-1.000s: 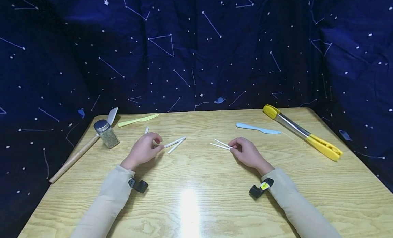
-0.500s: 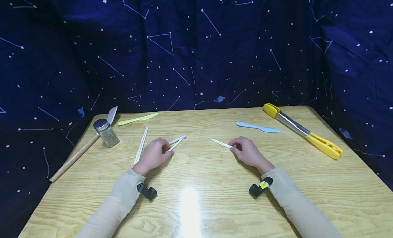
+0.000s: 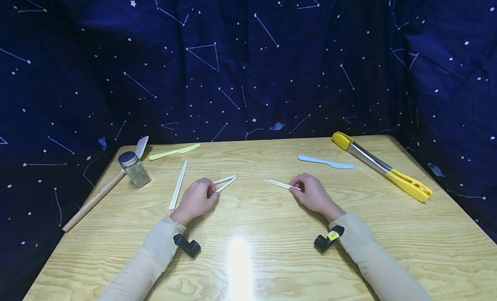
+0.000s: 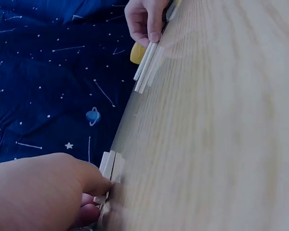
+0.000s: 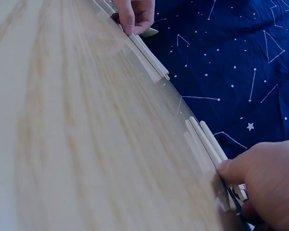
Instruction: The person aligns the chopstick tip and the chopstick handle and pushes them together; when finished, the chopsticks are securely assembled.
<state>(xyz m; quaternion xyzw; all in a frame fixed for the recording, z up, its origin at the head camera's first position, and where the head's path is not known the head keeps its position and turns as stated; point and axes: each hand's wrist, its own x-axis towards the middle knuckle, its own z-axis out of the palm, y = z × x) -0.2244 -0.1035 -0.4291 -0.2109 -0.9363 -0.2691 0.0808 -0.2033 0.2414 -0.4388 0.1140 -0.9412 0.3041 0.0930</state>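
Note:
In the head view, my left hand pinches a pair of white chopsticks left of centre, low at the table. The two meet near their far right ends and spread toward my fingers, which hide the rest. My right hand pinches a second white pair between thumb and fingers. These point left, almost side by side with tips slightly uneven. A third white pair lies together just left of my left hand. In the left wrist view, the left thumb presses beside the stick ends.
At the left, a spice jar stands by a spatula with a wooden handle. A pale green knife lies behind my left hand, a light blue knife behind my right. Yellow-ended tongs lie at the right.
My left hand has moved right and slightly nearer, onto the middle pair of chopsticks, uncovering the third pair. The right hand stays in place; its chopsticks have drawn closer together.

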